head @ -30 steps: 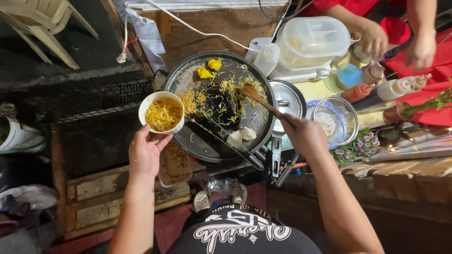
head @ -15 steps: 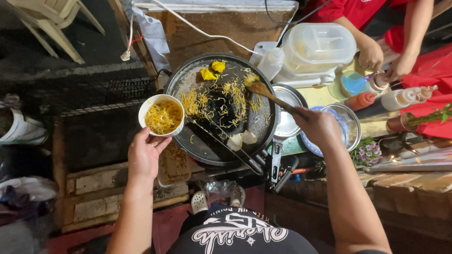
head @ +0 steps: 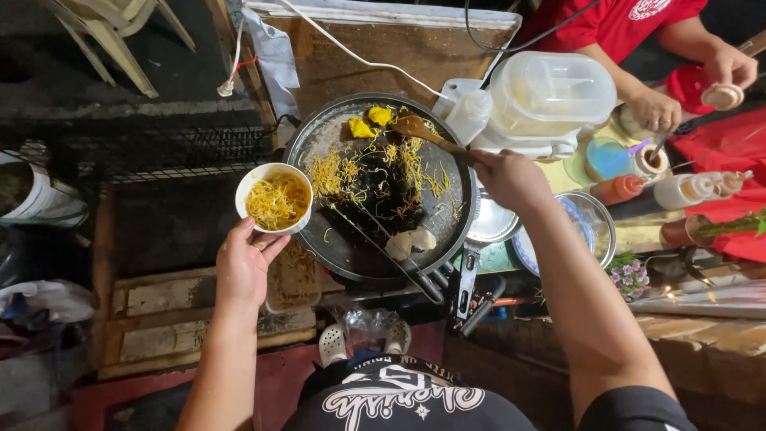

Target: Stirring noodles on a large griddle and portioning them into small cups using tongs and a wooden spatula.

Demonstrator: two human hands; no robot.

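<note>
From the head view, the left hand (head: 243,267) cups a white paper bowl (head: 274,198) of yellow noodles just beside the round griddle (head: 319,144); it looks light and soft-walled, so best held low with a gentle grip. The right hand (head: 511,179) is closed round a wooden spatula (head: 423,132), stiff and light, its blade among the noodles (head: 375,175). The fingertips under the bowl are hidden, and the clutter on the counter (head: 638,235) is hard to make out.

Street food stall, round griddle (head: 319,144), sauce bottles (head: 678,191), pavement

The left hand (head: 243,267) holds a noodle cup (head: 274,198); the right hand (head: 511,179) grips a wooden spatula (head: 421,130) over the griddle (head: 319,144).
</note>
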